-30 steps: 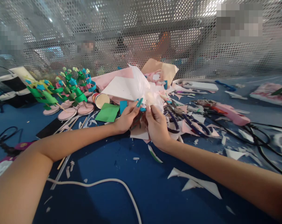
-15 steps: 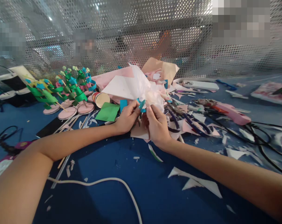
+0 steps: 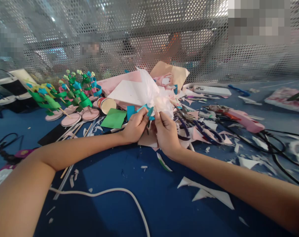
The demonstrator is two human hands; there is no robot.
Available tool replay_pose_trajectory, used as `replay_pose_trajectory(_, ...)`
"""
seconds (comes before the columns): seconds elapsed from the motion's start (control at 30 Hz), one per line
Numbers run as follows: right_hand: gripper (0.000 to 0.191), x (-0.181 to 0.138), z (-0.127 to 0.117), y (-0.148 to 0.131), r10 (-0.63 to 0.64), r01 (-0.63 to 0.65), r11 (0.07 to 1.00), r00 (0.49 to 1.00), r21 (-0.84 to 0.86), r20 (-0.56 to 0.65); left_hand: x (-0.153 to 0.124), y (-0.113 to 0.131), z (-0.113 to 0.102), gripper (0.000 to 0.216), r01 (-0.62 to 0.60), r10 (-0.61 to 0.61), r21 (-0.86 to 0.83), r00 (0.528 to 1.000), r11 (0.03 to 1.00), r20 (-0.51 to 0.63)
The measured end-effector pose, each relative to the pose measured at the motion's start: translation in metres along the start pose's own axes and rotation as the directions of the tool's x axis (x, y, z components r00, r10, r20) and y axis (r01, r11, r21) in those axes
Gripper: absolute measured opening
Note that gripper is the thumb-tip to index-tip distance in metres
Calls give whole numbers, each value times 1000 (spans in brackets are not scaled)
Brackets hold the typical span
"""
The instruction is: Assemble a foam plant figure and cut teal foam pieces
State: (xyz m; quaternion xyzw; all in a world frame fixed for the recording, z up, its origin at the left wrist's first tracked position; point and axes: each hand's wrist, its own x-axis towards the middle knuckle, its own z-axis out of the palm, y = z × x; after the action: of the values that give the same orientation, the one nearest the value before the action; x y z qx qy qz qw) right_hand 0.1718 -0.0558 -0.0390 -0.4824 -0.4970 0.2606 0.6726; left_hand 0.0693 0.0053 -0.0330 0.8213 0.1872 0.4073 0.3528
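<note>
Between my two hands is a small folded or curled strip of blue paper (image 3: 151,111). My left hand (image 3: 136,125) pinches it from the left, thumb and fingers closed. From the right, my right hand (image 3: 167,133) closes its thumb and fingertips on the strip's other side. Crumpled white plastic (image 3: 161,100) lies just behind the fingertips. Left of my left hand are a green paper square (image 3: 114,118) and a flat blue paper piece (image 3: 131,111). The fingers hide part of the strip.
Paper-spiral trees on pink round bases (image 3: 70,119) stand at left beside a paper cup (image 3: 108,106). Scissors (image 3: 208,131), a pink glue gun (image 3: 247,119) with black cords and a white phone (image 3: 212,90) lie right. A white cable (image 3: 110,190) crosses the front among paper scraps.
The blue strip has turned slightly between my fingertips, and more of it shows above my left hand. Both hands stay in nearly the same place.
</note>
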Motion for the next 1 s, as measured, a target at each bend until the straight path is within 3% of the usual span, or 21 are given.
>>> replay_pose_trajectory(0.3, 41, -2, 0, 0, -115, 116, 992, 993, -41, 19, -3, 1, -1, 33, -108, 109, 81, 994, 991, -2)
replay_pose_trajectory(0.67, 39, -4, -1, -1, -197, 199, 969, 980, -145, 28, -5, 4, -1, 33, -113, 112, 54, 993, 992, 23)
replay_pose_trajectory(0.87, 34, -2, -1, 0, -215, 215, 957, 976, -195, 20, -4, 0, 0, 37, 21, -9, -188, 998, 982, 66)
replay_pose_trajectory(1.0, 34, -2, -1, -1, -205, 206, 962, 978, -180, 20, -4, -2, 1, 37, 48, -21, -280, 995, 959, 100)
